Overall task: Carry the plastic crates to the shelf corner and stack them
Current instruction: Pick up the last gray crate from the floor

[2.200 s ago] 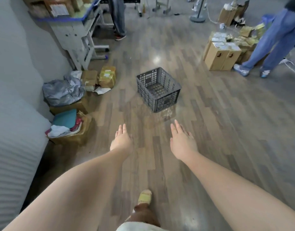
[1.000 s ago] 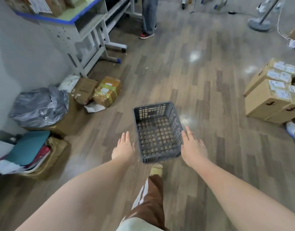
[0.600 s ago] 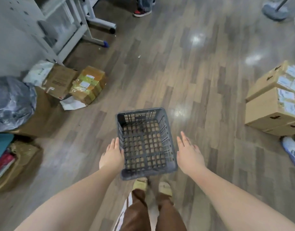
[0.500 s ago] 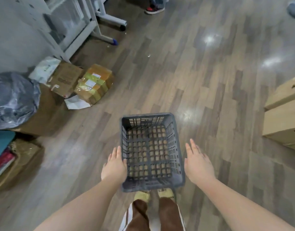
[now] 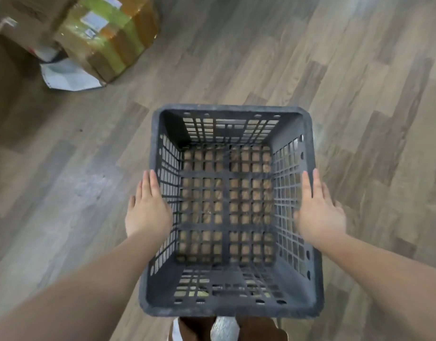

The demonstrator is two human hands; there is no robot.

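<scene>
**Both hands flank the grey crate on the floor**

We look straight down into a dark grey square plastic crate with lattice walls and a grid bottom [image 5: 226, 307], which fills the middle of the view and stands upright on the wood-plank floor [image 5: 310, 57]. The planks show through its perforated base, and nothing lies inside it.

Our left hand [image 5: 148, 210] is at 9 o'clock of the crate, fingers straight and together, palm turned toward the left wall. The fingertips lie over the outer edge of the left rim; we cannot tell whether the palm presses the wall or hovers just beside it. Our right hand [image 5: 319, 212] is at 3 o'clock, likewise flat and spread open, its fingers lying along the right rim. It is slightly blurred, and contact with the wall cannot be judged. Neither hand is curled around any part of the crate; both are released, with no grasp visible.

At 6 o'clock, just under the near rim, we see brown trouser legs [image 5: 258, 328] and a strip of pale cloth between them.

Well apart from the crate, at 11 o'clock, a cardboard parcel wrapped in yellow-green tape [image 5: 108, 38] sits on the floor, with a plain brown cardboard box [image 5: 25, 23] beside it toward 10 o'clock. A white plastic mailer bag [image 5: 69, 77] lies partly beneath the two.
</scene>
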